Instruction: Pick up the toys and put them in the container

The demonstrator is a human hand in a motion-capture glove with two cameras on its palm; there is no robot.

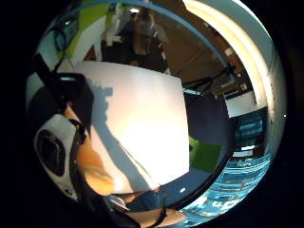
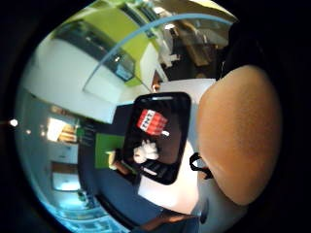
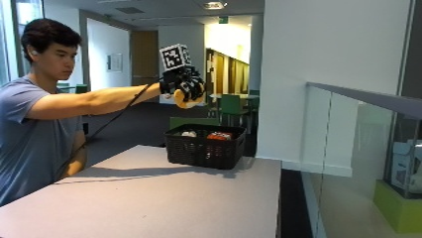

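**Kid:** Toys go in the basket, right? Where are they?

**Helper:** Look at the black basket (image 3: pixel 203 147) at the far end of the table (image 3: pixel 151 198). Two are inside it already. One is a red block toy (image 2: pixel 151 121) and one is a white toy (image 2: pixel 145 151).

**Kid:** And the hand with the black glove?

**Helper:** The right hand (image 3: pixel 184 87) is held up high, above the basket and a bit to the near side. Its fingers are curled round a yellow toy (image 3: pixel 181 101).

**Kid:** Is that the big orange-yellow blob in the thumb side view?

**Helper:** I think so. That yellow toy sits right against the palm there, and the basket shows beyond it.

**Kid:** So which step is this?

**Helper:** I think it is the carrying step. The toy is up in the air and not in the basket yet.

**Kid:** What comes next?

**Helper:** The hand should go over the middle of the basket, come lower, and let its fingers go straight so the toy drops in beside the other two.

**Kid:** Any more toys on the table?

**Helper:** I can't see any.
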